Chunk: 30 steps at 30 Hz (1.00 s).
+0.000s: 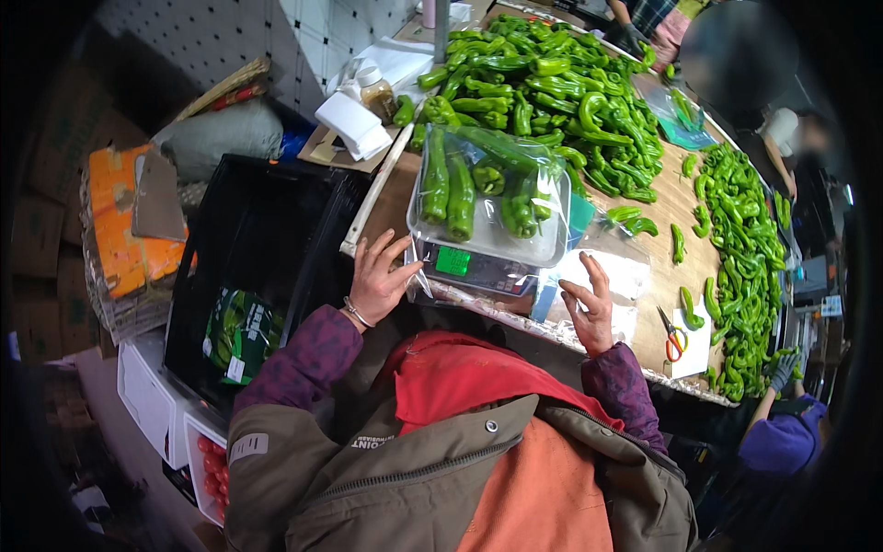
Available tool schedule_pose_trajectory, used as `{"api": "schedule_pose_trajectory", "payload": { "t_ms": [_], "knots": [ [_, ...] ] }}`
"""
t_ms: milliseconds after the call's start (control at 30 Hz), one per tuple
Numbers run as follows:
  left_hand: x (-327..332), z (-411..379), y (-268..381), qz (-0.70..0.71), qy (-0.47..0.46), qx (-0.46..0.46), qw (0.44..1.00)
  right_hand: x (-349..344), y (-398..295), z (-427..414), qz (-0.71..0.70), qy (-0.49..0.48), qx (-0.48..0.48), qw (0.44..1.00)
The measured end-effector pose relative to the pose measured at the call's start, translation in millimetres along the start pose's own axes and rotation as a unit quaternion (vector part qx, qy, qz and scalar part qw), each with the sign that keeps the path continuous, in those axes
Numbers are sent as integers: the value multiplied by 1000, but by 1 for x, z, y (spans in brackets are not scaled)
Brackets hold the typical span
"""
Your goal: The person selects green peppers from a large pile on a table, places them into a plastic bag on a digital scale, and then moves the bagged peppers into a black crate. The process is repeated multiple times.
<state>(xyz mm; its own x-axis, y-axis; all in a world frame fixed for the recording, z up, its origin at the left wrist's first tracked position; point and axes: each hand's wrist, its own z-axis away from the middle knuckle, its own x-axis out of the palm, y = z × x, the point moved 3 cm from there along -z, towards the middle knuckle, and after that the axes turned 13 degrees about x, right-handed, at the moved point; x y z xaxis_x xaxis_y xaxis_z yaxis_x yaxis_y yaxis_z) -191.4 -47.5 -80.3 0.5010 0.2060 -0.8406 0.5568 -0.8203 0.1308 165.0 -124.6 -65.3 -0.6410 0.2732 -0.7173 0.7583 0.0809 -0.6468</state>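
Observation:
A digital scale (483, 270) with a lit green display stands at the table's near edge. On its pan (416, 228) lies a clear plastic bag (491, 200) with several green peppers (460, 200) inside. My left hand (381, 276) is at the scale's left front corner, fingers spread beside a loose edge of the bag; whether it touches the plastic I cannot tell. Just right of the scale my right hand (588, 303) hovers over clear plastic sheets or bags (621, 276), fingers apart, holding nothing. A large heap of green peppers (545, 90) lies behind the scale.
At the left stands a black crate (234, 207) holding a packed bag of peppers (238, 331). Red-handled scissors (675, 343) and white paper (695, 345) lie at the right, near another long pepper heap (741, 262). A lidded jar (376, 93) stands behind. Gloved co-workers are across and at the right.

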Motion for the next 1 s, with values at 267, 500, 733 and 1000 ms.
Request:
{"api": "schedule_pose_trajectory", "payload": {
  "t_ms": [267,500,733,1000],
  "knots": [
    [-57,-82,-17,150,150,-22,977,-46,-26,-76,-212,-4,55,976],
    [-165,-188,-12,421,296,-40,857,-147,-134,-136,-526,47,-35,848],
    [-125,-209,-53,603,251,-188,733,-119,-112,-185,-553,-70,115,822],
    [-70,-185,-44,463,341,-232,784,-73,-85,-171,-451,-60,198,868]
  ]
}}
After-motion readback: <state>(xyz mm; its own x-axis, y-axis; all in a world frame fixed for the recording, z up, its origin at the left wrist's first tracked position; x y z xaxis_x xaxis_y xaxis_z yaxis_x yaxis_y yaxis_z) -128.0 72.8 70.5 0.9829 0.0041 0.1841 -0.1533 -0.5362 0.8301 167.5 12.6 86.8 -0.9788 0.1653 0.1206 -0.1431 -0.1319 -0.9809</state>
